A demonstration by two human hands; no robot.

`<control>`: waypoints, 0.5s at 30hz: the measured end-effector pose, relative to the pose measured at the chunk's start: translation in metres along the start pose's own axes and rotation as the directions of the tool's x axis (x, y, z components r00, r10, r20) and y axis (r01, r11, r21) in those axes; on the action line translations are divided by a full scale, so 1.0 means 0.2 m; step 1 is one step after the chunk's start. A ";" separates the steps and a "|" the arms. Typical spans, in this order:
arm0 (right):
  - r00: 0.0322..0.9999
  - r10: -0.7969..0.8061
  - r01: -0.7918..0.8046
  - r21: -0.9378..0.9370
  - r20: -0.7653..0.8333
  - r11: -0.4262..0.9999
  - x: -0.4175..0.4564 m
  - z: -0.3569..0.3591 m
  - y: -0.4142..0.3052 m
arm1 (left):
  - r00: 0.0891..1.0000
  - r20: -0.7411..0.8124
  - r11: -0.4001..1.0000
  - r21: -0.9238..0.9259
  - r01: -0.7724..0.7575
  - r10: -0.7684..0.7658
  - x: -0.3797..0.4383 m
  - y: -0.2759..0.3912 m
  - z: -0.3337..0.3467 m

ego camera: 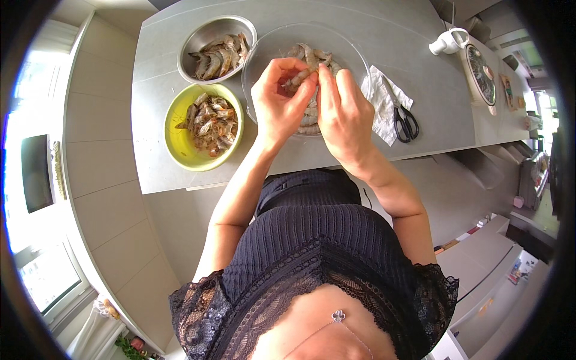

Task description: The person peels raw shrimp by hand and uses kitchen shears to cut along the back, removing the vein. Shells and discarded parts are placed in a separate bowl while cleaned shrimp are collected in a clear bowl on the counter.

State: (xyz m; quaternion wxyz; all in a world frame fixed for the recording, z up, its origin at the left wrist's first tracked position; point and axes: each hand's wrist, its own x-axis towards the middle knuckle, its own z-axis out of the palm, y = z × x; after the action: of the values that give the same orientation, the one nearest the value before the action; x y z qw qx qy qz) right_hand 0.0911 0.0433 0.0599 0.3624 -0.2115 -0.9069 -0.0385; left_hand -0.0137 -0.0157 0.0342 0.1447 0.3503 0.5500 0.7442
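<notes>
My left hand [281, 101] holds a raw shrimp [297, 80] over a large clear bowl [360, 49]. The fingertips of my right hand [344, 105] pinch the same shrimp at its right end. More shrimp [309, 120] lie in the clear bowl, partly hidden by my hands. At its upper left stands a steel bowl [191, 40] with several whole, unpeeled shrimp [222, 56]. Below that, a yellow-green bowl [177, 146] holds a heap of shrimp shells and heads [213, 123].
Right of the clear bowl, black-handled scissors [406, 126] lie partly on a crumpled white paper towel [382, 108]. A white appliance [450, 41] and a round glass lid [480, 74] are farther right. The grey countertop's edge [427, 153] runs in front of my body.
</notes>
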 end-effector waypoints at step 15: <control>0.986 0.162 -0.162 0.373 0.031 0.913 0.11 -0.03 0.14 | 0.992 0.034 0.980 -0.155 0.122 -0.118 0.00 -0.01 0.01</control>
State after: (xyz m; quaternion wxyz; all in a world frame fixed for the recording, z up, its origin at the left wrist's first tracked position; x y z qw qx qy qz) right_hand 0.0912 0.0746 0.0764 0.3981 -0.2127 -0.8769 0.1654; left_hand -0.0122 -0.0134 0.0328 0.2231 0.3133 0.5082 0.7706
